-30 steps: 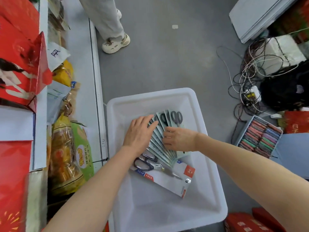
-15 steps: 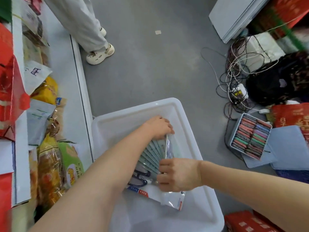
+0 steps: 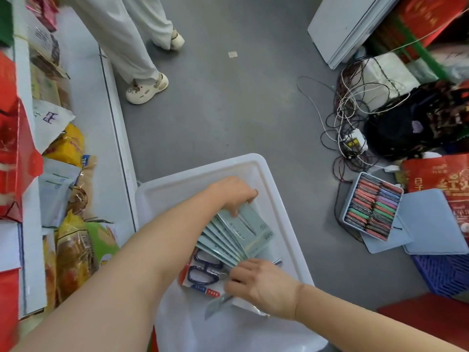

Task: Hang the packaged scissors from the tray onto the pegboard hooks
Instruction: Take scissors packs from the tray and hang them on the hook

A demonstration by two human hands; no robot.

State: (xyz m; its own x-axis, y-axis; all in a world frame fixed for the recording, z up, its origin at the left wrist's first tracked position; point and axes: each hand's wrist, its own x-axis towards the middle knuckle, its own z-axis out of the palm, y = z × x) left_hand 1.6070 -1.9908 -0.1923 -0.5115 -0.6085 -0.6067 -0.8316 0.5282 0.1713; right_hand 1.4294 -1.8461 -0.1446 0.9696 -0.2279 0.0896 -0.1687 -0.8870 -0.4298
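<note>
Grey floor carrying a white tray and clutter

The tray sits on the floor beside a white shelf base; to its right lie a tangle of cables with a power strip, a small bin of coloured packets on pale blue boards, a blue basket, and a scrap of tape farther off

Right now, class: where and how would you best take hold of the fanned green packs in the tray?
Probably pinch the green packs at their narrow near end, where the fan converges beside the right hand, coming from the near side. The left hand already steadies the spread far ends, so one grip there should gather them all above the tray.
</note>
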